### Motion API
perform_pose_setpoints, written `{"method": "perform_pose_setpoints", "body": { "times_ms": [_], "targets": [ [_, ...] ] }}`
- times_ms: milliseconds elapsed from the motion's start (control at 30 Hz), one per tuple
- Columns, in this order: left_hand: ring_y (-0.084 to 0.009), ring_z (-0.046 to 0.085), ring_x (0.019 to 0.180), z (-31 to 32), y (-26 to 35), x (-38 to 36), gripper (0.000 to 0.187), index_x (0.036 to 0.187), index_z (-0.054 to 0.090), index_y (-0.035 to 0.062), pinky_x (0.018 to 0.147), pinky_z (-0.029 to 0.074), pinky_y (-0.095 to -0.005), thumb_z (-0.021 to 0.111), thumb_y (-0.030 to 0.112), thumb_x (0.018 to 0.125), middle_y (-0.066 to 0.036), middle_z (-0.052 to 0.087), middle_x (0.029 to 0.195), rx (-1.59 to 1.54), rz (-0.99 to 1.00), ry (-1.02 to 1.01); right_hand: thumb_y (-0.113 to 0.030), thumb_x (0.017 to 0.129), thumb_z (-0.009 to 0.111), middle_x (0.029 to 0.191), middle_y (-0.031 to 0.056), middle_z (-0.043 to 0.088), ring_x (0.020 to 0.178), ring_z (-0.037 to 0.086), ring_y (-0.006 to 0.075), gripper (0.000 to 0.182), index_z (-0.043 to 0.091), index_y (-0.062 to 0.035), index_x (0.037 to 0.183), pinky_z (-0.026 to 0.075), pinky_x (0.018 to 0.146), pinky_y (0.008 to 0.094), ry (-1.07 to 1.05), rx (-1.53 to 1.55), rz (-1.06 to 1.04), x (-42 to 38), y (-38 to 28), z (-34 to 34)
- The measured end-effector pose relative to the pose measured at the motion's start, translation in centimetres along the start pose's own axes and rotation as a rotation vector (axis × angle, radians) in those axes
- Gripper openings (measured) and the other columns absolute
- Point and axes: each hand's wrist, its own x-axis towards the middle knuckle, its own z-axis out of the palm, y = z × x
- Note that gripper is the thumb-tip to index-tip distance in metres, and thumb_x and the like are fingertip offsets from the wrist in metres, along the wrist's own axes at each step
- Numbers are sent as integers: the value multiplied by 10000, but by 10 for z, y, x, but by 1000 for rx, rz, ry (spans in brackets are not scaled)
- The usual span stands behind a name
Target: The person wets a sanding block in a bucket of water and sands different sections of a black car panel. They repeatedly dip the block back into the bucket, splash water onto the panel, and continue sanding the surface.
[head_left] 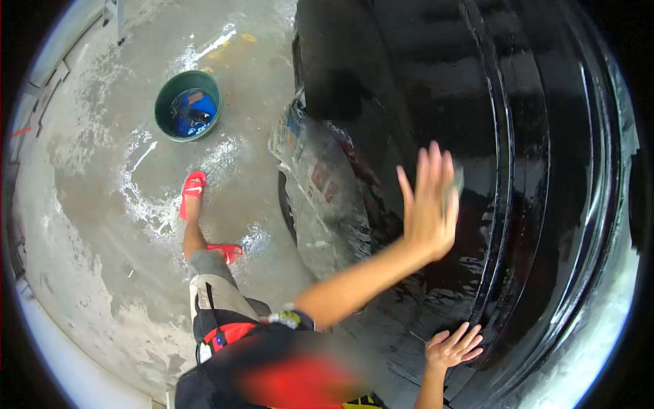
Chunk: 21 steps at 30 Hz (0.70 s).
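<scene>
My left hand (428, 208) reaches over a wet, glossy black vehicle panel (449, 102), its fingers long and spread. A thin grey-green pad (458, 181) shows along the thumb side of this hand, which holds it close over the panel; most of the pad is hidden. Lower down, my right hand (451, 349) lies flat on the black bodywork with its fingers apart, beside a long raised trim line (501, 225). Newspaper and plastic masking (320, 184) covers a part of the vehicle to the left of my left hand.
On the wet concrete floor (102, 198) stands a green bucket (163, 123) holding something blue with brown and dark blocks. My feet in red slides (193, 184) are on the floor below the bucket. Light-coloured sheeting (606, 327) lies along the far right side.
</scene>
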Motion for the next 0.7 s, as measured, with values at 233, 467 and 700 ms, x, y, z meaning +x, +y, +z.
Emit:
{"method": "perform_pose_setpoints", "body": {
  "times_ms": [233,467,700],
  "targets": [
    [-380,80,1509,-33,-27,53,569,1531,210,-33,1191,98,-556,270,296,1070,-232,98,1622,-480,-79,76,-221,961,405,1459,279,446,1429,318,430,499,504,45,1370,133,1192,558,32,-23,-7,9,-2,-4],
    [-196,535,1246,-127,-117,-62,493,1362,518,48,1052,403,-392,408,420,1058,-69,593,1346,-1094,-805,118,-241,986,422,1439,265,475,1430,332,405,461,538,15,1352,125,1196,560,-8,11,43,4,-3,-4],
    [-206,607,1133,-204,-136,-76,380,1301,551,29,949,493,-393,504,300,1040,-95,647,1258,-1161,-852,85,-118,899,601,1297,184,574,1204,538,316,454,512,33,1318,367,1089,435,-341,1739,436,116,-228,-68]
  ]
}}
